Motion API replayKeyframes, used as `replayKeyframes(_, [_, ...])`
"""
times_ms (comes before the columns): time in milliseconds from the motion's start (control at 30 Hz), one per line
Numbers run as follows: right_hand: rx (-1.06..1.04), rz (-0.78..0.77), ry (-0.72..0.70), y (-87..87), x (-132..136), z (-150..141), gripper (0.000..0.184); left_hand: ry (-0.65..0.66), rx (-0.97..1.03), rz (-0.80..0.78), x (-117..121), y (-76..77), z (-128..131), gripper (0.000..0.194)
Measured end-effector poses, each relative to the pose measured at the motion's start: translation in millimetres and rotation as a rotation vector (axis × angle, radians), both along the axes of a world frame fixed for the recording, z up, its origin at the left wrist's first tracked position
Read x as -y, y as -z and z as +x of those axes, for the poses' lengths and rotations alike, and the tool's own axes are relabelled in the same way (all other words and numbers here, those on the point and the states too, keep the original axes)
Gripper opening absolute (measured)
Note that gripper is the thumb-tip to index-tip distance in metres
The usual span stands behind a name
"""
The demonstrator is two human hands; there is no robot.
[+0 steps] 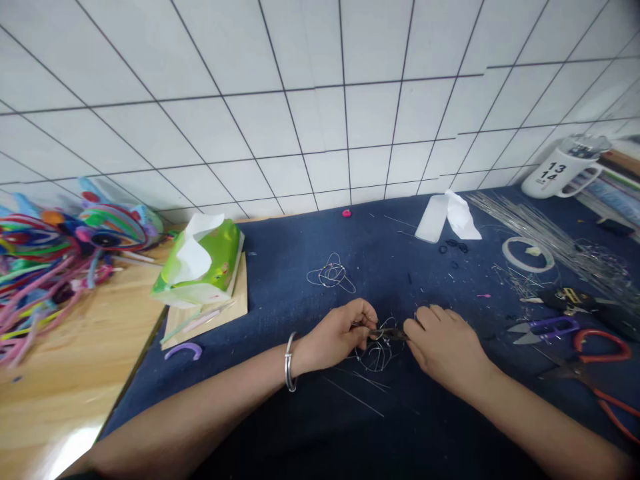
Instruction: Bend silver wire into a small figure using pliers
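My right hand [445, 343] is closed around dark pliers [394, 334], whose handles are hidden under the palm. The jaws point left and meet a thin wire piece [377, 360], bent into loops. My left hand [345, 331], with a silver bangle at the wrist, pinches this wire between thumb and fingers just beside the jaws. Exactly where the jaws bite is too small to tell. Farther back on the dark blue cloth [280, 287] lies another looped wire piece [331, 273] with tiny coloured beads. Loose straight wires [355, 397] rest on the cloth in front of my hands.
At right lie purple snips [545, 330], red-handled scissors [600, 340], a wire coil [527, 255] and a bundle of thin wires [530, 227]. A white mug [560, 170] stands behind them. A green tissue pack [220, 257] and colourful pipe cleaners [55, 287] are at left.
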State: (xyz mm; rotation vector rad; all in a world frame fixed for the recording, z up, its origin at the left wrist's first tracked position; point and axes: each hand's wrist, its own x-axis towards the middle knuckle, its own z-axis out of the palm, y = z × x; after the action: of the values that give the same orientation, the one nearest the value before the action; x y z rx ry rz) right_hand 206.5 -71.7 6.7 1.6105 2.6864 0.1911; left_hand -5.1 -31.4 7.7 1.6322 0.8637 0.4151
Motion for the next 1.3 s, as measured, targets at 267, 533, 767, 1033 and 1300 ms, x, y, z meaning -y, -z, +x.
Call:
replayKeyframes(267, [-0.014,-0.018,0.016,-2.0,0.8,-0.1,0.009,-0.011,0.002,-0.036,0.3,1.3,0.0,0.015])
replayKeyframes(533, [0.033,0.042,-0.020,-6.6,-0.4,5.8,0.003,-0.008,0.018,-0.044,-2.7,2.6,-0.4,0.014])
replayKeyframes(767, [0.050,0.063,-0.033,-4.3,-0.3,5.8,0.006,-0.010,0.011,-0.047,-3.4,4.3,-0.4,0.015])
replayKeyframes(1033, [0.056,0.072,-0.014,-7.0,2.2,8.3,0.007,-0.014,0.009,-0.035,-1.9,2.1,-0.3,0.016])
replayKeyframes(1300, [0.085,0.097,-0.026,-7.9,4.0,6.6,0.012,-0.001,-0.003,-0.015,-1.6,0.1,1.0,0.020])
